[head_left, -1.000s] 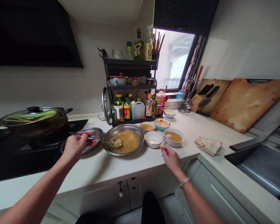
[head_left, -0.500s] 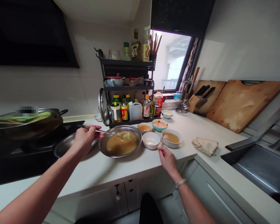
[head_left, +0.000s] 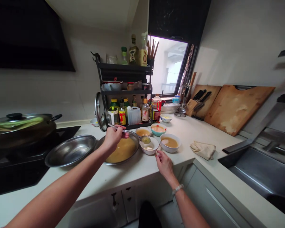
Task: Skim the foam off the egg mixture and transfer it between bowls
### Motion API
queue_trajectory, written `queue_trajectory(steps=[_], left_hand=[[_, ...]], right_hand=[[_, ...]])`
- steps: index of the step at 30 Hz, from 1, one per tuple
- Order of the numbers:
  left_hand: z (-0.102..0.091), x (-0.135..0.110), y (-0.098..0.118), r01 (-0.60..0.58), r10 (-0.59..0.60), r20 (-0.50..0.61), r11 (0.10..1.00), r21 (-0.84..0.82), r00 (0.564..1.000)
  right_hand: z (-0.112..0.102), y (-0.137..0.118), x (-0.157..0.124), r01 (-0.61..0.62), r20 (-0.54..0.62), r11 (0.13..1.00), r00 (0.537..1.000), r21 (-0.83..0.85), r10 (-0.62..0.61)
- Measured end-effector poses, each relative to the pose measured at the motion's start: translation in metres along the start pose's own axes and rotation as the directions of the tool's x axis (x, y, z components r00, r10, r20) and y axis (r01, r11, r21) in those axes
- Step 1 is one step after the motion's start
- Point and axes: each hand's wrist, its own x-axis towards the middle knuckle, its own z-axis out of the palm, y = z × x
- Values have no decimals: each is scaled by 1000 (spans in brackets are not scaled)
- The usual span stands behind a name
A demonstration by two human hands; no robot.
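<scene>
My left hand (head_left: 114,138) is closed round the handle of a ladle (head_left: 146,140), reaching over a steel basin (head_left: 139,147) of cloudy, pale brown broth. The ladle's bowl, with liquid in it, is above the far-left part of a small white bowl (head_left: 150,152) with pale bits at its bottom. Close by that bowl's right side is my right hand (head_left: 165,164), its fingers curled together and nothing visible in them; whether the fingertips touch the bowl I cannot tell. Beside it stand a larger white bowl (head_left: 170,149), a turquoise bowl (head_left: 158,133) and another small bowl (head_left: 137,134), all with broth.
A second steel basin (head_left: 71,163) sits by the stove, where a lidded pan (head_left: 21,126) stands. Behind is a black rack (head_left: 124,92) of bottles. To the right are a folded cloth (head_left: 203,150), a knife block (head_left: 192,107), cutting boards (head_left: 238,109) and a sink (head_left: 256,171).
My left hand has moved right, carrying the ladle from over the basin's broth to the small white bowl. My right hand stays close to that bowl. The view has shifted slightly.
</scene>
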Motion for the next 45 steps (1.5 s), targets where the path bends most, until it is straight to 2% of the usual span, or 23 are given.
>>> queue_trajectory(steps=[4, 7, 9, 12, 13, 14, 15, 16, 18, 19, 20, 21, 25, 27, 29, 33, 36, 42, 45], left_hand=[[13, -11, -15, -159, 131, 155, 970, 185, 979], [13, -20, -27, -328, 242, 279, 888, 322, 929], [9, -26, -31, -460, 319, 392, 817, 348, 863], [-3, -34, -32, -662, 433, 568, 692, 288, 700], [-9, -36, -30, -697, 455, 596, 666, 266, 662], [-15, -37, -27, -707, 466, 598, 659, 256, 652], [-22, -38, -23, -692, 472, 568, 674, 260, 674], [-30, -39, -19, -654, 470, 511, 705, 274, 720], [-48, -38, -10, -549, 460, 318, 779, 302, 829], [-57, -38, -6, -503, 452, 223, 803, 321, 864], [-67, -37, -2, -464, 440, 151, 813, 351, 885], [-77, -35, -1, -437, 425, 124, 807, 397, 897], [-110, -35, -8, -436, 363, 244, 706, 557, 899], [-118, -37, -16, -436, 331, 285, 697, 570, 900], [-121, -40, -25, -409, 301, 279, 719, 562, 912], [-117, -39, -35, -262, 205, 171, 847, 463, 964], [-113, -35, -40, -165, 151, 68, 919, 357, 986], [-111, -22, -47, -60, 80, -94, 978, 198, 992], [-111, -15, -48, 20, -2, -150, 993, 114, 989]], right_hand=[[0, -2, -1, 9, -23, 1000, 1000, -21, -9], [0, -1, -1, 26, -42, 999, 999, -22, -27], [0, -1, -1, 40, -48, 999, 998, -11, -41], [1, 0, -2, 41, -45, 999, 998, 2, -41], [1, 0, -2, 37, -42, 999, 998, 4, -37], [1, 0, -2, 34, -39, 999, 999, 7, -34], [0, 0, -2, 32, -39, 999, 999, 9, -32], [0, -1, -3, 32, -40, 999, 999, 10, -32], [0, -1, -3, 36, -43, 999, 998, 13, -36], [0, -1, -3, 39, -44, 999, 998, 13, -38], [0, -1, -3, 40, -45, 999, 998, 14, -39], [0, -1, -3, 41, -45, 999, 998, 16, -40], [1, 0, -3, 41, -46, 999, 998, 35, -40], [2, 1, -3, 44, -50, 998, 998, 39, -42], [2, 1, -3, 45, -55, 998, 998, 35, -43], [2, 1, -3, 46, -63, 999, 997, 25, -45], [2, 1, -3, 59, -68, 998, 996, 30, -57], [2, 2, -3, 70, -71, 997, 995, 34, -68], [2, 2, -3, 80, -71, 996, 994, 28, -77]])
